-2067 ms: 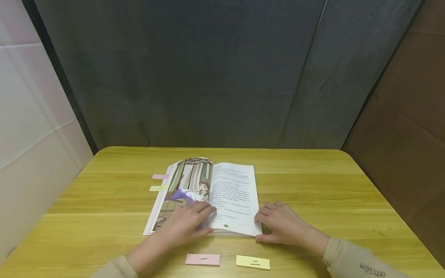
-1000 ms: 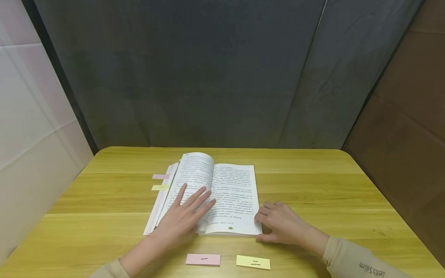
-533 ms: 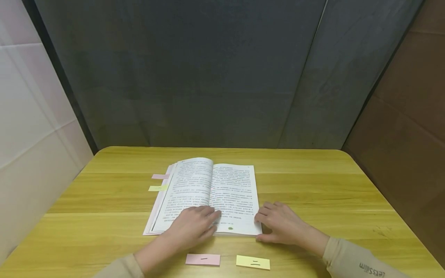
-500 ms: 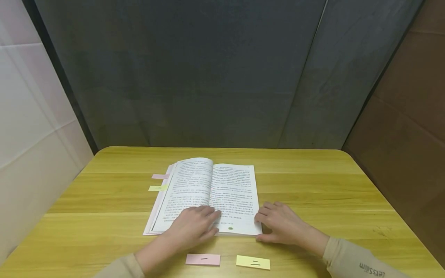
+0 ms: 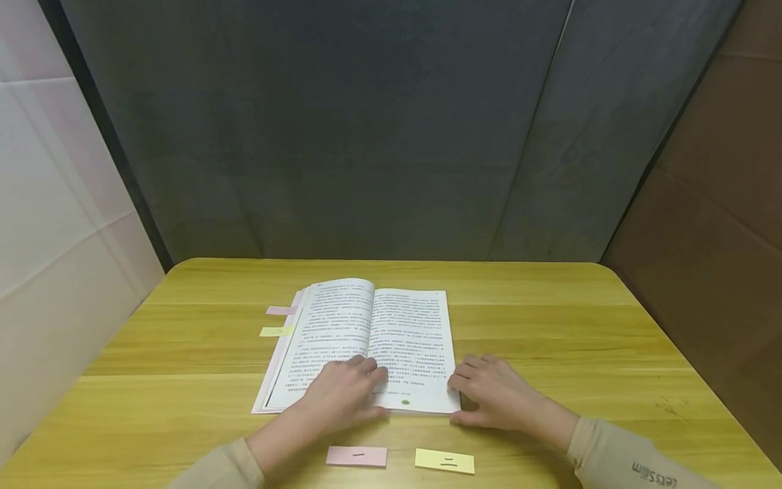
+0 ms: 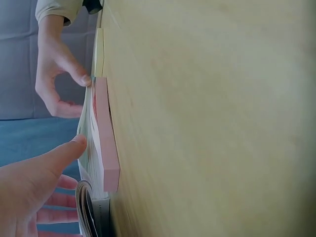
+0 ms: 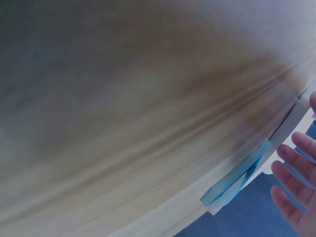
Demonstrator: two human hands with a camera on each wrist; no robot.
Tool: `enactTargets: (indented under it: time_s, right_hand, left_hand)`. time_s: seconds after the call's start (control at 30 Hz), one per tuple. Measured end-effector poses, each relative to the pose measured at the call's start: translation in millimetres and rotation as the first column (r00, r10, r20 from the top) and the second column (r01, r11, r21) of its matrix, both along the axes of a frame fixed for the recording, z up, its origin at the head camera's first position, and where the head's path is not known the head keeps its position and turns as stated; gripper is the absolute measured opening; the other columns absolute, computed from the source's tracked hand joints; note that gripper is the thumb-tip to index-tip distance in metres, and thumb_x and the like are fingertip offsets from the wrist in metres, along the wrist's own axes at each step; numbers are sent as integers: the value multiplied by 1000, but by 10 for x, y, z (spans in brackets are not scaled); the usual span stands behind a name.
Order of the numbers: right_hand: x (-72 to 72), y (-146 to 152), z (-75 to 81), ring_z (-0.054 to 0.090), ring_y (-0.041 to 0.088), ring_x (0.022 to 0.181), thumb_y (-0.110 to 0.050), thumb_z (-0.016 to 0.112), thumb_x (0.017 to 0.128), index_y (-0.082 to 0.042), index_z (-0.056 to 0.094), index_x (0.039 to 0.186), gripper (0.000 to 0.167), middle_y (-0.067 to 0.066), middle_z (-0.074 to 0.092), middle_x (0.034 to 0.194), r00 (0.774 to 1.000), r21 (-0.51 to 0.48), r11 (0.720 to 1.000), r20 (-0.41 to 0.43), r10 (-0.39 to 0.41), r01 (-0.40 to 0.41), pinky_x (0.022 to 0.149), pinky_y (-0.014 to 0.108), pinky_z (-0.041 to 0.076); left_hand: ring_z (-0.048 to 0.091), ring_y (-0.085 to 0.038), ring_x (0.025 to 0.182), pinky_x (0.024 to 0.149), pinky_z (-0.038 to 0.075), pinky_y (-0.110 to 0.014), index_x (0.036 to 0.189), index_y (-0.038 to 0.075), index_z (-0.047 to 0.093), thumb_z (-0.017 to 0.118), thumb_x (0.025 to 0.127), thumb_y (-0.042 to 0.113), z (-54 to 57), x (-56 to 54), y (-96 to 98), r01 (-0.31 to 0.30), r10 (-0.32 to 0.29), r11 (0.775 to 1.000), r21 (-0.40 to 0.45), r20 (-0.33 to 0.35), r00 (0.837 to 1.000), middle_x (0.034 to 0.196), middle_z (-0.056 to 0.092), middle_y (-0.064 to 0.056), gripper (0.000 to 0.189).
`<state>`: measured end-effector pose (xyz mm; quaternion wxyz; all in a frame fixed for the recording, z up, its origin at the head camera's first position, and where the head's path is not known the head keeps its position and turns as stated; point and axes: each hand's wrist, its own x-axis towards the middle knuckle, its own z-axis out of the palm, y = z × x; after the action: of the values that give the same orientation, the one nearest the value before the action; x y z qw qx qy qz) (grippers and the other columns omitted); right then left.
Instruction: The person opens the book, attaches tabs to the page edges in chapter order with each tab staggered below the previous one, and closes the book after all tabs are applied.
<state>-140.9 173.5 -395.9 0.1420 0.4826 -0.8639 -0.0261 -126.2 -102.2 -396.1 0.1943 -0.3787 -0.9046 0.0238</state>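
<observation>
A book [image 5: 336, 322] is spread on the counter [image 5: 537, 312], touched at six o'clock by the relaxed left hand [image 5: 347, 392]; whether its four-o'clock corner is pinched by the right hand [image 5: 491, 392] cannot be told.

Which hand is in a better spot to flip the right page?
Probably the right hand: it's at the lower outer corner of the right page, while the left hand sits near the middle of the book.

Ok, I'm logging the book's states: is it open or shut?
Open: the book lies on the table with printed pages showing either side of its fold; the left hand covers the fold's lower end.
</observation>
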Motion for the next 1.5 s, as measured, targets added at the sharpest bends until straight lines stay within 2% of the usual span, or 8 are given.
enactTargets:
  time_s: [0.37, 0.67, 0.87, 1.03, 1.13, 1.2, 1.3, 1.5]
  right_hand:
    - [9, 3, -6, 47, 10, 76, -55, 57, 75, -16, 62, 89, 42, -7, 56, 85, 1000, -10, 1000, -10, 11, -11, 62, 27, 41]
    - [3, 2, -12, 46, 9, 75, -56, 57, 74, -17, 60, 87, 41, -8, 54, 84, 1000, -10, 1000, -19, 19, -19, 60, 26, 40]
    - [0, 5, -4, 45, 9, 74, -55, 59, 74, -17, 60, 86, 40, -8, 54, 83, 999, -32, 999, -25, 33, -34, 59, 24, 38]
    - [7, 9, 0, 46, 10, 74, -56, 58, 74, -16, 60, 87, 41, -8, 54, 83, 999, -23, 999, -30, 34, -35, 59, 24, 38]
    - [9, 5, 1, 45, 10, 75, -56, 57, 74, -16, 61, 88, 42, -7, 55, 83, 999, -16, 999, -24, 28, -28, 59, 24, 38]
    - [8, 2, 0, 45, 10, 75, -55, 58, 74, -16, 61, 88, 42, -7, 55, 83, 999, -16, 1000, -22, 25, -26, 59, 24, 37]
    - [7, -1, -2, 45, 9, 74, -55, 57, 74, -16, 61, 88, 42, -8, 55, 83, 999, -14, 1000, -23, 23, -24, 58, 23, 37]
    - [12, -1, -6, 44, 9, 73, -56, 56, 75, -16, 61, 87, 42, -8, 54, 83, 1000, -7, 1000, -25, 18, -19, 59, 24, 37]
  left_hand:
    - [51, -11, 67, 42, 35, -20, 95, 14, 61, 65, 63, 58, 17, -4, -50, 17, -21, 997, 69, 48, 999, 79, 54, 5, 55]
    - [55, -13, 75, 49, 43, -24, 102, 13, 60, 63, 70, 51, 44, 13, -103, 30, -36, 997, 75, 76, 996, 89, 57, 2, 50]
    - [57, -15, 83, 51, 45, -27, 111, 13, 57, 58, 74, 37, 59, 47, -152, 76, -79, 990, 123, 23, 997, 99, 58, 0, 44]
    - [51, -18, 103, 50, 46, -28, 125, 13, 47, 53, 68, 20, 61, 74, -178, 158, -148, 974, 164, -72, 986, 122, 48, -3, 58]
    - [43, -20, 113, 67, 48, -32, 130, 11, 41, 52, 65, 15, 74, 74, -188, 204, -185, 965, 162, -123, 975, 130, 41, -5, 65]
    - [37, -22, 118, 81, 43, -35, 131, 9, 38, 52, 65, 13, 89, 76, -195, 215, -196, 965, 151, -135, 971, 133, 38, -7, 68]
    - [27, -24, 125, 94, 31, -38, 133, 8, 34, 52, 66, 11, 114, 79, -205, 208, -192, 970, 125, -131, 973, 137, 32, -8, 70]
    - [13, -26, 130, 100, 15, -46, 136, 9, 29, 55, 64, 7, 139, 90, -239, 147, -136, 986, 76, -140, 981, 143, 19, -8, 77]
